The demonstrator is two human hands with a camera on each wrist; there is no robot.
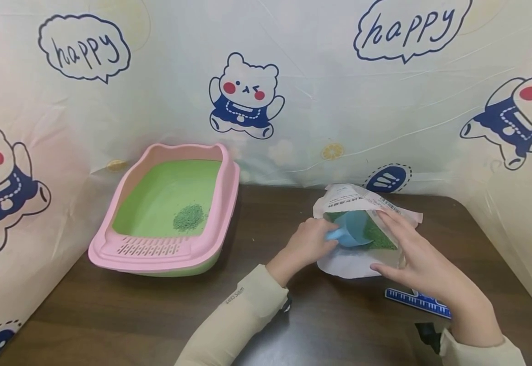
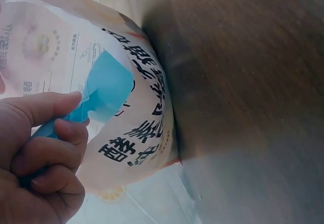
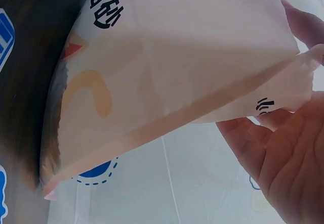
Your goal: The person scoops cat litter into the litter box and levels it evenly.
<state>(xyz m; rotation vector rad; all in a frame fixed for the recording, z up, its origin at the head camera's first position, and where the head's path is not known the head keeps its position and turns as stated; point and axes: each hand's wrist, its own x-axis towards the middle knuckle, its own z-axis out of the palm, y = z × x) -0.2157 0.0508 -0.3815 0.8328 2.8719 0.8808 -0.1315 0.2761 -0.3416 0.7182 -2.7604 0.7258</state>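
Observation:
A blue scoop lies partly inside an open white bag with green granules in it. My left hand grips the scoop by its handle, fingers curled round it in the left wrist view, where the scoop's bowl is at the bag's mouth. On the bag's right side, my right hand holds the edge, with the thumb near the front and the fingers toward the back. The right wrist view has the bag's printed side between thumb and fingers.
To the left stands a litter box with a pink rim and green inside, with a small heap of green granules in it. A blue ruler-like piece lies by my right wrist. A printed curtain backs the brown table.

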